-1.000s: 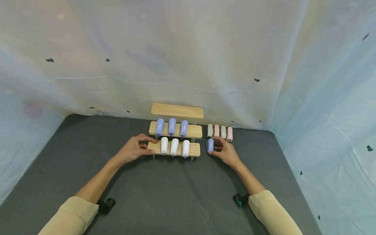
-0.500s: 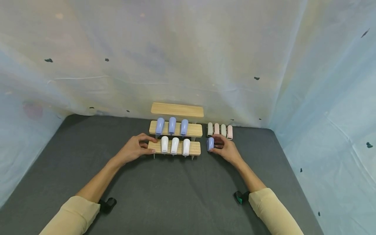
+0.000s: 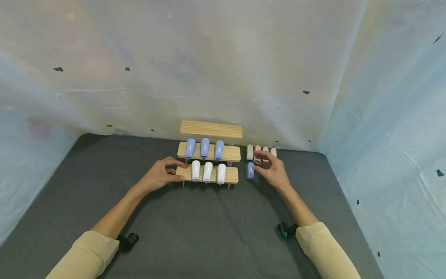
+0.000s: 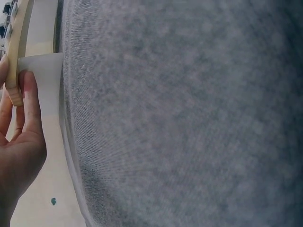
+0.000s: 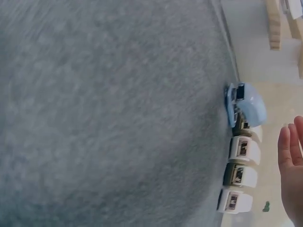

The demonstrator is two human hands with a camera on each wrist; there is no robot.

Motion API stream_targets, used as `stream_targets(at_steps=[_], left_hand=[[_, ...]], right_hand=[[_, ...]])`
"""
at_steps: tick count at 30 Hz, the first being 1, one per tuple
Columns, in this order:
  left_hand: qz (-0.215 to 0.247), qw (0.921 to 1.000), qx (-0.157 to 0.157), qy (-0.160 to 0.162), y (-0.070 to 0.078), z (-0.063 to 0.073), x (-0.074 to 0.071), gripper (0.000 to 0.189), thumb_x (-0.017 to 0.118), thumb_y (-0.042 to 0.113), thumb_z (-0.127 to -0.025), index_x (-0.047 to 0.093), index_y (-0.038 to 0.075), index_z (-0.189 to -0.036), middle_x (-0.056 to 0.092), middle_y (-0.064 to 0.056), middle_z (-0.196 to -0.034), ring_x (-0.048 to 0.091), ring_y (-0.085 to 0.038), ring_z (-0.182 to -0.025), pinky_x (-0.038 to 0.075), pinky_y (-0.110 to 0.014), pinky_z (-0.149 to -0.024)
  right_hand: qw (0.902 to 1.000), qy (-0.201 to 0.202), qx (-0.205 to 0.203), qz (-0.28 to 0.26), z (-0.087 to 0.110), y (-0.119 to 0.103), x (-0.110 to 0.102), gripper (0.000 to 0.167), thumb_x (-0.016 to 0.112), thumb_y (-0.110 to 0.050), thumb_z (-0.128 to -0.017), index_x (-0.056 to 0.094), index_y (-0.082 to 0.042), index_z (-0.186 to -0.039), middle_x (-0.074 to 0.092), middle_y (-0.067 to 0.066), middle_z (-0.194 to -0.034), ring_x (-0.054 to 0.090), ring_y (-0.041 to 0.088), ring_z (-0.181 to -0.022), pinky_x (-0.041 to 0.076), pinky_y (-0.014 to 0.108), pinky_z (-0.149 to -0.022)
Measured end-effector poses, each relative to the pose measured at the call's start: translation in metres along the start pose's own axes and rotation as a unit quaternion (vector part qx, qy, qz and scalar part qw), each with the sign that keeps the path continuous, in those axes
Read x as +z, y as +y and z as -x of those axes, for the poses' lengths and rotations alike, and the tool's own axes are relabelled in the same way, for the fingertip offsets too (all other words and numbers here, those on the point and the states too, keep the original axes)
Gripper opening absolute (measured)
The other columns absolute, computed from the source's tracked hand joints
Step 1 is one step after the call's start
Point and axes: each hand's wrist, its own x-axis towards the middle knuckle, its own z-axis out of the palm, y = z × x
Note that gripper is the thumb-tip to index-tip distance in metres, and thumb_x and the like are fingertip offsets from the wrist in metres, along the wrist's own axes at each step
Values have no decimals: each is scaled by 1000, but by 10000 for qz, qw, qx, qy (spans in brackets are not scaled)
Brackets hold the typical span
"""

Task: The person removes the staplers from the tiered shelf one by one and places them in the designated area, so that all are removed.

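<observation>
And here's the left hand (image 3: 159, 176), thumb in front and fingers behind, narrowed on the left end of the lower board (image 3: 231, 175) and holding it right at the edge. Over on the other side, the right hand (image 3: 274, 170) is wide, thumb and fingers spread with nothing in their grasp, and the right wrist view shows a gap between those fingers and the loose blue stapler (image 3: 249, 171). That stapler stands on the dark cloth (image 3: 209, 228), just beyond the lower board's right end, a narrow strip of cloth between them. Tight quarters behind it too: a row of four staplers (image 3: 249, 152), pale and pink, sits close by, near the back edge where the cloth meets the hanging sheet (image 3: 216, 58). On the lower board, three white staplers (image 3: 208, 172) line up well apart from its right end, leaving a short stretch of wood there; three blue staplers (image 3: 204, 147) match them on the middle board (image 3: 231, 154), with wood showing to their right as well. The top board (image 3: 210, 129) shows its grain end to end, close to the sheet. Plenty of room up front: the cloth runs broad between both forearms, and wide beyond each hand to the side edges.
</observation>
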Motion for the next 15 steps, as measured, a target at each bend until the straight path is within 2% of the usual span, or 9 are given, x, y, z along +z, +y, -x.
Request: stream_targets(at_steps=[3, 8, 11, 15], left_hand=[[15, 10000, 8, -25, 3, 1, 0, 42, 79, 18, -87, 67, 7, -125, 53, -13, -122, 63, -24, -84, 51, -43, -71], [40, 9999, -81, -61, 20, 7, 0, 40, 76, 10, -89, 65, 1, -126, 52, -17, -121, 64, -28, -84, 50, -51, -73], [72, 9999, -121, -73, 28, 9, 0, 38, 76, 7, -88, 65, 0, -124, 53, -17, -120, 64, -32, -84, 50, -53, -74], [141, 9998, -123, -74, 22, 6, 0, 39, 77, 10, -88, 66, 2, -125, 52, -16, -122, 63, -31, -85, 50, -52, -74]], right_hand=[[9999, -122, -108, -49, -1, -19, -1, 51, 76, 10, -82, 56, 13, -128, 60, 29, -126, 57, 46, -115, 46, 60, -91], [9994, -240, -222, -88, -3, -32, 1, 49, 74, 9, -84, 56, 12, -129, 59, 29, -127, 55, 45, -116, 45, 61, -91], [9993, -259, -247, -48, -5, -37, 2, 49, 74, 8, -84, 57, 10, -130, 59, 27, -127, 56, 41, -117, 47, 56, -92], [9988, -350, -328, -65, -8, -42, 4, 49, 75, 7, -85, 56, 10, -130, 60, 25, -128, 57, 39, -118, 47, 54, -93]])
